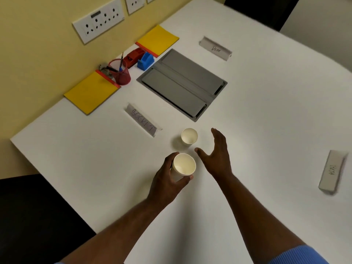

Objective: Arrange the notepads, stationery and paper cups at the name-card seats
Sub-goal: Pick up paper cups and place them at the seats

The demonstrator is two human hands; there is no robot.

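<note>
Through the head camera I am seeing the left hand [165,180] in the lower centre of the frame. Its fingers [170,159] are curling round a paper cup [183,165] and are holding it tilted above the counter [266,121]. The right hand [217,155] is hanging open just beside it, fingers straight, and is gripping nothing. A second cup [189,136] is standing upright on the counter in the centre, near the SOCKET card [143,120], and the open right hand is very near to it.

The two notepads [91,92] and the pen holder [121,72] are lying at the upper left, by the wall. Two more cards [216,48] are waiting at the upper right and at the right edge, with nothing beside them.

I am judging that the main risk is the standing cup: it is looking light, so a small brush from the right hand could be tipping it or pushing it against the card. The held cup is thin paper too, so a hard squeeze could be crushing it. The far cards are well apart, so a long reach could be knocking things on the way.
</note>
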